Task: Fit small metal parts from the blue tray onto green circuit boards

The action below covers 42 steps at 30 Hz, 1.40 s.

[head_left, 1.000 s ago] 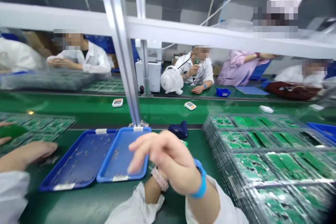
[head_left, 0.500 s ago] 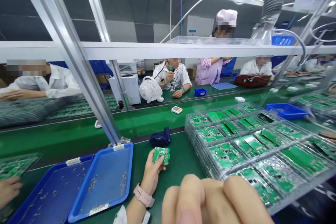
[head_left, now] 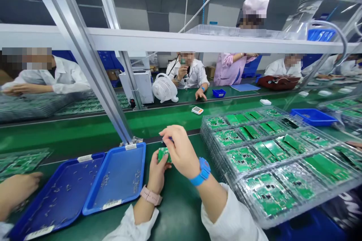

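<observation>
My left hand (head_left: 157,169), with a pink band at its wrist, grips a small green circuit board (head_left: 162,154) between thumb and fingers. Just above and to the right of that board is my right hand (head_left: 181,150), wearing a blue wrist strap (head_left: 202,172). Its fingers are bent and drawn together, pointing left over the board; what they hold, if anything, I cannot make out. Part of the board is covered by the right hand. Left of my hands lies a blue tray (head_left: 120,180) with small metal parts in it.
A darker blue tray (head_left: 60,192) with small parts lies further left, beside another person's hand (head_left: 21,190). Stacked clear plastic trays (head_left: 234,175) full of green boards stand on the right. A metal post (head_left: 93,71) rises behind the blue trays. Co-workers sit across the green bench.
My right hand has moved from close in front of the camera out to the board in my left hand. It now covers most of the dark blue object behind. The view has shifted slightly.
</observation>
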Tool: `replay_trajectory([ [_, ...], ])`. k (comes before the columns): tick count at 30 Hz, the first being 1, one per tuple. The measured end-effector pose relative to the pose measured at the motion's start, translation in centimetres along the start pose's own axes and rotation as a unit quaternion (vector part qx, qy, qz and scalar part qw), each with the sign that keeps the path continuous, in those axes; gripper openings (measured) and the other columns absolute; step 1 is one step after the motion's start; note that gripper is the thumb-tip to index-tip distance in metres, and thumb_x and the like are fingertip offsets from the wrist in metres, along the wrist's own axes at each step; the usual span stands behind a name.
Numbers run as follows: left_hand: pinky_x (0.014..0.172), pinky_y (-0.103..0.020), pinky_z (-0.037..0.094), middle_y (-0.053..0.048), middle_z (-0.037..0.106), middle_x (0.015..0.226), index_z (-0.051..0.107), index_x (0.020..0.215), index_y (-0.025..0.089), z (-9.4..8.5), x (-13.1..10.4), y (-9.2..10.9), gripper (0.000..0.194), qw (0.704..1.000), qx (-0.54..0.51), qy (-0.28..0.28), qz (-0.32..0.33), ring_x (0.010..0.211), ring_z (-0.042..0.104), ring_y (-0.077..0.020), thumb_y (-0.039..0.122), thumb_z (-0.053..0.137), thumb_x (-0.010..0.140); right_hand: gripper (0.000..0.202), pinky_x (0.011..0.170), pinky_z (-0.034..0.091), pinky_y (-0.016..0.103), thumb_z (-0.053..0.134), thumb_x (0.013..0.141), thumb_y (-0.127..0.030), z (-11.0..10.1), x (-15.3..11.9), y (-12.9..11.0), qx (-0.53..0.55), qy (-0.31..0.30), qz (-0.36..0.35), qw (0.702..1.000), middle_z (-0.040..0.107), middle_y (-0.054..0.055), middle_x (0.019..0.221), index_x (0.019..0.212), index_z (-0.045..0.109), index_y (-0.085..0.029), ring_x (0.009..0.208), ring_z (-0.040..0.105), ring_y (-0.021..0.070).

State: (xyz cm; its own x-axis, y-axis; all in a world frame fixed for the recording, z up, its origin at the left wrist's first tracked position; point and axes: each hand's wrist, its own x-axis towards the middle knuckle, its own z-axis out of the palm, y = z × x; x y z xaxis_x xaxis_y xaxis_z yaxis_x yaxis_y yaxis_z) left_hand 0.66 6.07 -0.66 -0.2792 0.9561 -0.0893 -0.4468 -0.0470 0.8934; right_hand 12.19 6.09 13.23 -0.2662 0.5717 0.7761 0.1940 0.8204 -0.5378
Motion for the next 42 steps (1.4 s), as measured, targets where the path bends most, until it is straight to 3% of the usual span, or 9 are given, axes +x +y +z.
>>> replay_trajectory([
  [4,0.049,-0.018,0.048,0.001,0.062,0.09,0.052,0.107,0.021,-1.1,0.9,-0.1,0.054,1.0,0.017,0.026,0.005,0.063,0.062,-0.01,0.04,0.081,0.064,0.014,0.098,0.044,0.042,0.046,0.093,-0.013,1.9,-4.4,6.5,-0.107,-0.074,0.064,0.989,0.062,0.009,0.108,0.088,0.056,-0.021,0.11,0.052,0.0227],
  [9,0.045,-0.017,0.046,-0.001,0.062,0.092,0.05,0.103,0.02,-1.3,1.3,0.1,0.051,0.999,0.027,0.038,0.008,0.065,0.063,-0.0114,0.038,0.079,0.066,0.01,0.092,0.046,0.038,0.049,0.092,-0.019,2.3,-8.4,10.7,-0.01,-0.014,0.198,0.98,0.06,0.008,0.103,0.086,0.057,-0.021,0.1,0.057,0.0197],
  [15,0.043,-0.017,0.048,0.0,0.059,0.093,0.05,0.105,0.021,-1.6,1.3,0.0,0.047,0.995,0.077,0.025,0.055,0.068,0.061,-0.011,0.036,0.077,0.069,0.012,0.077,0.049,0.032,0.054,0.086,-0.033,4.1,-9.3,11.5,0.168,-0.085,0.336,0.923,0.062,0.001,0.081,0.084,0.057,-0.021,0.078,0.059,0.0162],
  [18,0.044,-0.017,0.048,0.0,0.059,0.091,0.051,0.103,0.02,-1.7,1.3,-0.1,0.044,0.994,0.098,0.009,0.058,0.068,0.061,-0.011,0.038,0.076,0.071,0.017,0.071,0.047,0.03,0.056,0.084,-0.037,4.5,-9.3,11.2,0.179,-0.083,0.36,0.912,0.06,0.0,0.075,0.081,0.058,-0.02,0.072,0.058,0.0158],
  [26,0.037,-0.018,0.034,-0.006,0.063,0.068,0.063,0.084,0.01,-1.7,1.2,0.0,0.051,0.987,0.122,-0.083,-0.065,0.05,0.058,-0.0125,0.061,0.064,0.076,0.022,0.069,0.049,0.031,0.058,0.081,-0.041,4.6,-9.2,11.6,0.211,-0.01,0.394,0.895,0.062,0.002,0.076,0.081,0.06,-0.019,0.072,0.059,0.0171],
  [30,0.037,-0.018,0.03,-0.005,0.058,0.055,0.059,0.063,0.01,-1.8,1.3,-0.1,0.053,0.982,0.146,-0.095,-0.079,0.044,0.054,-0.0103,0.062,0.063,0.076,0.018,0.073,0.05,0.032,0.055,0.085,-0.036,4.5,-9.3,11.5,0.152,0.0,0.362,0.92,0.062,0.002,0.079,0.082,0.061,-0.02,0.075,0.058,0.0176],
  [34,0.037,-0.018,0.031,-0.003,0.055,0.051,0.057,0.062,0.012,-1.9,1.5,-0.1,0.049,0.987,0.142,-0.046,-0.067,0.04,0.051,-0.0099,0.059,0.064,0.074,0.011,0.09,0.046,0.038,0.056,0.088,-0.023,3.6,-8.9,10.9,-0.052,-0.001,0.212,0.976,0.059,0.007,0.097,0.083,0.066,-0.02,0.096,0.055,0.0216],
  [37,0.037,-0.019,0.031,-0.002,0.053,0.047,0.054,0.057,0.014,-1.8,1.5,0.2,0.043,0.985,0.165,-0.011,-0.051,0.037,0.048,-0.0094,0.052,0.062,0.075,0.011,0.093,0.043,0.04,0.057,0.09,-0.019,2.9,-8.7,10.7,-0.154,-0.034,0.142,0.977,0.057,0.009,0.102,0.087,0.068,-0.02,0.101,0.05,0.0239],
  [42,0.036,-0.019,0.03,0.0,0.045,0.041,0.047,0.049,0.017,-1.7,1.4,0.4,0.039,0.987,0.149,0.016,-0.051,0.034,0.041,-0.0084,0.043,0.057,0.076,0.015,0.089,0.042,0.041,0.056,0.093,-0.019,2.4,-8.5,10.4,-0.2,-0.101,0.113,0.968,0.059,0.009,0.1,0.087,0.069,-0.021,0.1,0.047,0.0252],
])
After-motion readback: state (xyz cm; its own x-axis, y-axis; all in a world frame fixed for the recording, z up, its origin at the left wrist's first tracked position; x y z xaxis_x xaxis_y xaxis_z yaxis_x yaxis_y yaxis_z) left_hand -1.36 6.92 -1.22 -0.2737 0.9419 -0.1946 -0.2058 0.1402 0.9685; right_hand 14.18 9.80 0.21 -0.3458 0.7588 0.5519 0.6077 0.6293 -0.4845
